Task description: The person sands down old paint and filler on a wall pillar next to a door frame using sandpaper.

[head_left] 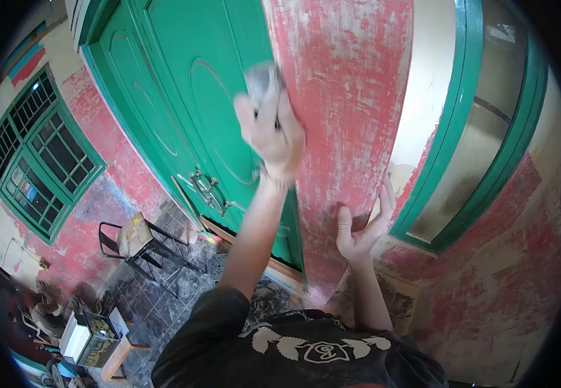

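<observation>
A blurred grey sanding pad (262,81) sits high on the rough, patchy red wall pillar (345,97), pressed there under the fingers of the left hand (273,132), which close over it. The right hand (361,229) lies lower, open and flat on the worn paint. Beside them stands a glossy green panelled door (183,97) with an oval moulding.

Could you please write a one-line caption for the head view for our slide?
Left hand rubs a grey pad on the worn red wall beside a green door; right hand braces flat below.
</observation>
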`<state>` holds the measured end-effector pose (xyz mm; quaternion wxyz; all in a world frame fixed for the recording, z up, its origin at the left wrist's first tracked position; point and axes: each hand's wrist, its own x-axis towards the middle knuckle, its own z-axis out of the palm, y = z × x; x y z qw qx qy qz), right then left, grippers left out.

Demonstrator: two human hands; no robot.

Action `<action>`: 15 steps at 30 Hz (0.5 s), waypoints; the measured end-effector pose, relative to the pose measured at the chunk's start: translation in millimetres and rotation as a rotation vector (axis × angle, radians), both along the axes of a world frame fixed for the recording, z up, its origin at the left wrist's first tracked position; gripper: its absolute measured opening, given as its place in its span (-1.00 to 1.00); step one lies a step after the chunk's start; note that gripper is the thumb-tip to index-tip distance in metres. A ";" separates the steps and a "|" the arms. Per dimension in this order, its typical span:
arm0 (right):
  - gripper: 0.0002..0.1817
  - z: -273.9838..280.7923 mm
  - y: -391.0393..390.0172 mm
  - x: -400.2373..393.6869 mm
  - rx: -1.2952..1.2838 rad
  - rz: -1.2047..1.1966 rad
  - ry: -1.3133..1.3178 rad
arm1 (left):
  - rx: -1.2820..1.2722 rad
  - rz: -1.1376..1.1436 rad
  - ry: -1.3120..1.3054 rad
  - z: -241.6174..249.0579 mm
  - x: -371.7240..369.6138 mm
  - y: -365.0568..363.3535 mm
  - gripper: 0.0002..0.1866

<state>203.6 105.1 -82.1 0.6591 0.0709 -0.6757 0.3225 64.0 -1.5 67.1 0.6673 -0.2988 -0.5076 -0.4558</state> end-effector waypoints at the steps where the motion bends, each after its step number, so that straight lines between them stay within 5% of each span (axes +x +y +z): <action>1: -0.13 4.7 -1.0 -0.9 0.007 0.010 -0.035 | 0.001 -0.003 -0.008 -21.4 1.4 1.9 -0.76; 5: 0.00 29.0 15.9 1.4 0.149 -0.064 -0.151 | -0.001 -0.110 -0.054 -70.2 8.5 4.2 -0.87; 8: -0.02 43.5 21.3 -3.2 0.172 -0.043 -0.081 | -0.006 -0.084 -0.051 -2.3 2.8 -0.6 -0.90; 11: -0.01 47.3 22.6 -8.3 0.162 -0.028 -0.064 | 0.041 -0.049 -0.015 26.2 -4.5 1.3 -0.73; 15: 0.00 35.5 21.5 -10.0 0.128 0.020 -0.065 | 0.034 -0.057 -0.068 -58.8 14.4 4.4 -0.85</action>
